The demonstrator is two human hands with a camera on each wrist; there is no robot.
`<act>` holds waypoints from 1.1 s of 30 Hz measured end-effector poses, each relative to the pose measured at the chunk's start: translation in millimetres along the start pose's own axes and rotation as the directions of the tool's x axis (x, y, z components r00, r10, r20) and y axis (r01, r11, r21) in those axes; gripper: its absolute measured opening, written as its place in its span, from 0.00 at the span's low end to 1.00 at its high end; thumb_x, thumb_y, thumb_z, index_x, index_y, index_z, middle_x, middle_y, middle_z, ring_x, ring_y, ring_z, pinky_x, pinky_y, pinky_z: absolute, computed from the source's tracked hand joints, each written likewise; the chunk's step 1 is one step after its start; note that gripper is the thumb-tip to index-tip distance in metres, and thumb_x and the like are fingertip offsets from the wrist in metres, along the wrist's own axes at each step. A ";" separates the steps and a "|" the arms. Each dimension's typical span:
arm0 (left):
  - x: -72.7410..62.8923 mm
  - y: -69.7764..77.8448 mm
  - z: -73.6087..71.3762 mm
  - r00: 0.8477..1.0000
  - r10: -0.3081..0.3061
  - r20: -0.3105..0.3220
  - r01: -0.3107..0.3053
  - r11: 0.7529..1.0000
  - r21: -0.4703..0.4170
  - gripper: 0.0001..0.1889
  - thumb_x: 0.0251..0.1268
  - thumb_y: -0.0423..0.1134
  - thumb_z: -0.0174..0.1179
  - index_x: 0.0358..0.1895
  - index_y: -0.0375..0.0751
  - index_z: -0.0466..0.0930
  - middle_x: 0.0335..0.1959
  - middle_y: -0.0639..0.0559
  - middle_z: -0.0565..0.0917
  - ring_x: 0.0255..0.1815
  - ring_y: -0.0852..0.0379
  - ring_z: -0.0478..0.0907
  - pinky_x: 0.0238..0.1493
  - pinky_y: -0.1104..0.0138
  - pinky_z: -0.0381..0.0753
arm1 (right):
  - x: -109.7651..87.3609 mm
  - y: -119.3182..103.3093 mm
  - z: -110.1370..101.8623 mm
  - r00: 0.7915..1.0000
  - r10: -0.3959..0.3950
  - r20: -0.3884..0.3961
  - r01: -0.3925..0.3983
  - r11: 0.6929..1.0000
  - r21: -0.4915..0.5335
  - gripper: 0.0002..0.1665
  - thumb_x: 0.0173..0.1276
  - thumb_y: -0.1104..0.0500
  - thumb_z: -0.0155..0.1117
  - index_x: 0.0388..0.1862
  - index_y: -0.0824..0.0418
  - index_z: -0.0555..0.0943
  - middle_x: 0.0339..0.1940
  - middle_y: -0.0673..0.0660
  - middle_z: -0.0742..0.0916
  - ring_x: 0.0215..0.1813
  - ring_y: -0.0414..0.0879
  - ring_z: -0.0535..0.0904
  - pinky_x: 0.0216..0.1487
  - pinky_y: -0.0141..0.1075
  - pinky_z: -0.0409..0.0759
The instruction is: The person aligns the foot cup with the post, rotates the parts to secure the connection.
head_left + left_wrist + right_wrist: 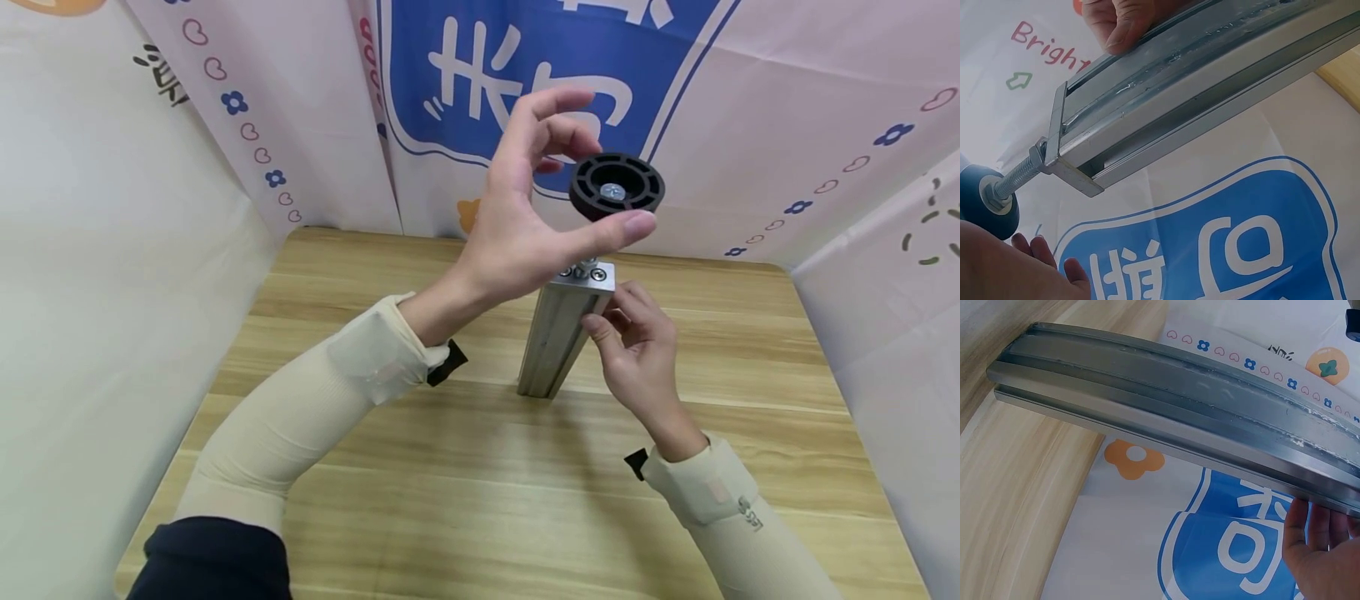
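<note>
An aluminium profile (562, 333) stands upright on the table, an end plate (599, 277) screwed to its top. From that plate rises a threaded bolt (1019, 177) with a nut (1039, 154), carrying a round black levelling foot (581, 204). My left hand (517, 225) is spread around the foot, its thumb along the near rim and its curved fingers apart from the far side. My right hand (641, 346) holds the profile just below the plate, thumb on one side and fingers on another; the left wrist view shows its thumb (1124, 34) on the metal.
The wooden table (450, 500) carries the profile's lower end. Printed white cloth walls (112, 250) surround it on the left, right and back, with a blue panel (465, 125) behind the left hand.
</note>
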State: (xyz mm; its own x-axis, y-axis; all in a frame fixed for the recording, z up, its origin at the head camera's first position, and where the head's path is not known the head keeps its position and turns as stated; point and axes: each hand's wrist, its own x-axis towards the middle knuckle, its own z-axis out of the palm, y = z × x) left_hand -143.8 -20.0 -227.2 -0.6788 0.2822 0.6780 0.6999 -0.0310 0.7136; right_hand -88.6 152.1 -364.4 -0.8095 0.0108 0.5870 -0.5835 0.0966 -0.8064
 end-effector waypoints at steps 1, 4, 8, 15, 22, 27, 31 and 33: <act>0.2 -0.3 0.2 1.000 0.007 -0.005 -0.007 1.000 -0.006 0.46 0.47 0.37 0.79 0.71 0.30 0.65 0.47 0.46 0.82 0.55 0.59 0.76 0.64 0.65 0.71 | 0.1 -0.1 -0.1 1.000 0.000 0.000 0.000 1.000 0.001 0.22 0.69 0.66 0.70 0.55 0.82 0.81 0.42 0.43 0.83 0.41 0.37 0.77 0.43 0.26 0.82; 0.7 -1.4 0.4 1.000 0.021 -0.008 -0.021 1.000 -0.017 0.46 0.48 0.37 0.78 0.71 0.29 0.64 0.46 0.45 0.82 0.54 0.58 0.77 0.63 0.66 0.72 | 0.2 -0.2 -0.4 1.000 -0.001 0.000 0.001 1.000 0.000 0.22 0.69 0.66 0.70 0.55 0.83 0.81 0.42 0.43 0.83 0.41 0.37 0.77 0.43 0.26 0.82; 0.3 -2.8 0.0 1.000 0.029 0.006 -0.029 1.000 -0.007 0.43 0.50 0.37 0.75 0.70 0.29 0.65 0.48 0.43 0.83 0.55 0.59 0.76 0.61 0.67 0.69 | 0.0 0.1 -1.2 1.000 -0.004 0.001 0.004 1.000 0.000 0.22 0.69 0.65 0.70 0.54 0.83 0.81 0.41 0.42 0.83 0.41 0.36 0.77 0.43 0.26 0.82; -1.0 -3.5 -0.8 0.999 0.038 0.031 -0.037 0.999 -0.026 0.39 0.54 0.38 0.71 0.68 0.27 0.65 0.52 0.39 0.86 0.60 0.59 0.77 0.64 0.67 0.68 | 0.1 0.7 -1.2 1.000 -0.015 -0.001 0.015 1.000 0.004 0.22 0.69 0.66 0.70 0.55 0.83 0.82 0.41 0.42 0.83 0.40 0.36 0.77 0.42 0.26 0.82; -3.2 -5.5 -2.8 0.998 0.029 0.062 -0.022 0.994 -0.107 0.31 0.60 0.38 0.63 0.64 0.25 0.68 0.58 0.34 0.86 0.63 0.57 0.79 0.67 0.66 0.67 | 1.1 0.8 -1.3 1.000 -0.012 -0.002 0.012 1.000 -0.013 0.19 0.68 0.70 0.70 0.55 0.81 0.83 0.41 0.43 0.82 0.39 0.37 0.77 0.41 0.26 0.81; -1.7 -6.2 -2.7 0.996 0.024 0.088 -0.006 0.981 -0.195 0.28 0.62 0.36 0.58 0.63 0.22 0.68 0.58 0.30 0.85 0.61 0.51 0.82 0.66 0.66 0.72 | 1.5 0.4 -1.4 1.000 -0.006 0.000 0.006 1.000 -0.021 0.19 0.68 0.72 0.69 0.56 0.80 0.83 0.41 0.43 0.82 0.39 0.37 0.77 0.40 0.26 0.81; -1.9 -3.0 -3.7 0.993 -0.026 0.119 0.054 0.969 -0.241 0.26 0.65 0.31 0.54 0.65 0.23 0.66 0.61 0.30 0.84 0.60 0.47 0.81 0.66 0.64 0.77 | 1.5 0.2 -1.4 1.000 -0.007 -0.003 0.007 1.000 -0.015 0.19 0.67 0.73 0.69 0.55 0.81 0.83 0.41 0.44 0.82 0.39 0.37 0.78 0.40 0.26 0.81; -2.6 -0.8 -3.9 0.988 -0.062 0.139 0.097 0.959 -0.266 0.26 0.66 0.28 0.51 0.67 0.23 0.65 0.63 0.30 0.83 0.62 0.47 0.81 0.65 0.62 0.82 | 1.3 0.2 -1.2 1.000 -0.004 -0.004 0.004 1.000 -0.016 0.19 0.67 0.75 0.69 0.56 0.80 0.83 0.41 0.44 0.83 0.39 0.37 0.78 0.41 0.26 0.82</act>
State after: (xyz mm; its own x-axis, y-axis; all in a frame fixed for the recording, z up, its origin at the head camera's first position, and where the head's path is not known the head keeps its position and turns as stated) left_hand -143.5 -24.5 -228.9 -0.6832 0.4141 0.6014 0.5460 -0.2572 0.7973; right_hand -89.7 153.4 -363.7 -0.8067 0.0142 0.5908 -0.5858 0.1126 -0.8026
